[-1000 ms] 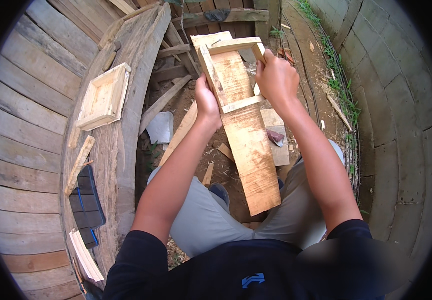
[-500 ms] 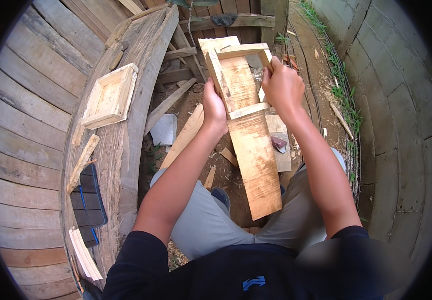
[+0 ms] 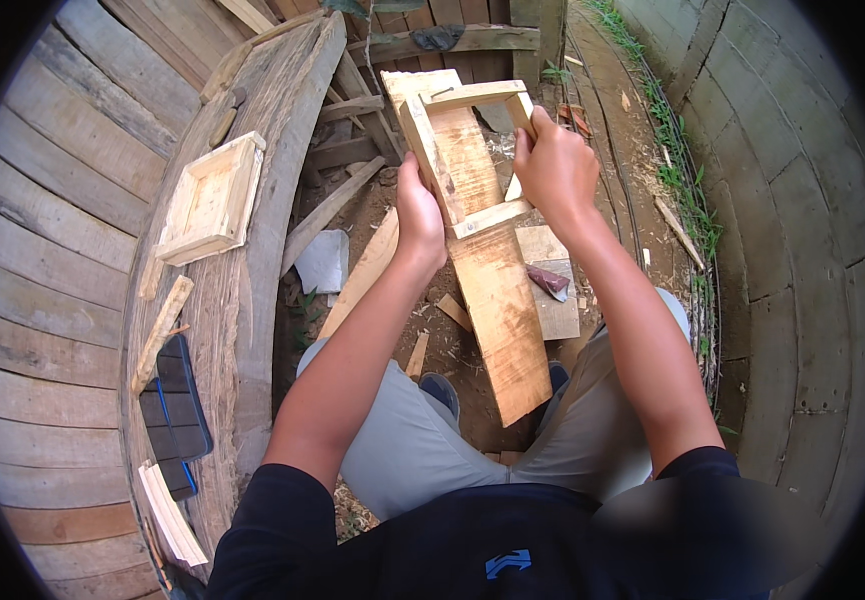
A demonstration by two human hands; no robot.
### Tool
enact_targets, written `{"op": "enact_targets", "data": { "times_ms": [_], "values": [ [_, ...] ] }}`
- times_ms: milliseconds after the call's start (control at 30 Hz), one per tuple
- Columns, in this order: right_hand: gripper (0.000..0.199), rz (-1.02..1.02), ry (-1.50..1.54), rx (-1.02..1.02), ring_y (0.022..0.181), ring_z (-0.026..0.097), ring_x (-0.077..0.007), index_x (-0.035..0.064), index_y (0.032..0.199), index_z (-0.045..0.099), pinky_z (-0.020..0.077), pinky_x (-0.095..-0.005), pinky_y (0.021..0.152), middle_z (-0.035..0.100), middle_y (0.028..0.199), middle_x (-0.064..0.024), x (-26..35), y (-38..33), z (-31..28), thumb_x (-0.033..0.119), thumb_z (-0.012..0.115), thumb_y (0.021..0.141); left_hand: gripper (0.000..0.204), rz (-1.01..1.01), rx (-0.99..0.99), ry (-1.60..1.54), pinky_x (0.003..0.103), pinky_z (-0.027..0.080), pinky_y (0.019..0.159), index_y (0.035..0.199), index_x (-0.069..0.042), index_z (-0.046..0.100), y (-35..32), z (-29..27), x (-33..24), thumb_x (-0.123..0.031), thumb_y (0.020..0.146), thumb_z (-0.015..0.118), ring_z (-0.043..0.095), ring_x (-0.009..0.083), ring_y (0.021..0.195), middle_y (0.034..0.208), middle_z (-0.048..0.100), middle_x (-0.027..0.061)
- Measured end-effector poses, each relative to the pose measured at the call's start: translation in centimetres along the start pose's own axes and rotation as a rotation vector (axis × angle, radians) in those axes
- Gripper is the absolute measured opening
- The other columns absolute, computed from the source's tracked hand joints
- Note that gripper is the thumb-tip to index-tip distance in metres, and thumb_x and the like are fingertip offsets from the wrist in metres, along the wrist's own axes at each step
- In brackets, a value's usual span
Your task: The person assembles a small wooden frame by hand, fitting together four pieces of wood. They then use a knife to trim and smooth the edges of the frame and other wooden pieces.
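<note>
A rectangular wooden frame (image 3: 475, 94) is between my hands, with a nail (image 3: 440, 93) sticking up near its far left corner. My left hand (image 3: 420, 212) is closed on the frame's left side, its fingers hidden beneath. My right hand (image 3: 559, 165) grips the opposite side, fingers curled round the wood. Under the frame lies a long, rough-faced wooden plank (image 3: 498, 320), slanting towards my knees. Whether the plank is fastened to the frame I cannot tell.
On the thick wooden bench (image 3: 243, 330) at left are a shallow wooden box (image 3: 211, 197), wood strips (image 3: 163, 335) and a dark phone-like object (image 3: 175, 410). Offcuts and a folded sandpaper-like piece (image 3: 549, 282) lie below. A block wall (image 3: 783, 220) runs along the right.
Frame, plank and both hands have shifted slightly left together. The plank's near end has swung left and farther from me. Both hands keep their hold.
</note>
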State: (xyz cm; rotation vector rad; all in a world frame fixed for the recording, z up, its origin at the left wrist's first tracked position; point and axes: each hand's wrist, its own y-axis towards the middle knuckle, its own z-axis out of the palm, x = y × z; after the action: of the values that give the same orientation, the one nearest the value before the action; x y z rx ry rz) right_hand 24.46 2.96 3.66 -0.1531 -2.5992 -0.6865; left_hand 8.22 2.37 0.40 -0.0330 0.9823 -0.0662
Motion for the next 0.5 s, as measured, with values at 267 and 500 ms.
{"op": "enact_targets", "data": {
  "times_ms": [267,500],
  "values": [
    [0.017,-0.021,0.050,-0.036,0.076,0.072,-0.0415,0.0049,0.093,0.061,0.0568,-0.0518,0.067,0.073,0.081,-0.0195,-0.1,0.0,0.3,0.021,0.064,0.094,0.057,0.000,0.044,-0.012,0.040,0.056,0.096,0.134,-0.002,0.054,0.3,-0.4,0.1,-0.044,0.111,0.023,0.068,0.0226,0.110,0.123,0.067,0.0130],
    [0.018,0.020,0.227,-0.095,0.078,0.072,-0.0407,0.0073,0.098,0.064,0.0543,-0.0509,0.068,0.073,0.082,-0.0182,-0.6,0.1,0.9,0.025,0.065,0.096,0.057,0.060,0.026,0.075,0.037,0.050,0.102,0.137,0.001,0.052,0.0,-0.1,-0.9,-0.044,0.112,0.027,0.064,0.0213,0.115,0.129,0.064,0.0142]
  ]
}}
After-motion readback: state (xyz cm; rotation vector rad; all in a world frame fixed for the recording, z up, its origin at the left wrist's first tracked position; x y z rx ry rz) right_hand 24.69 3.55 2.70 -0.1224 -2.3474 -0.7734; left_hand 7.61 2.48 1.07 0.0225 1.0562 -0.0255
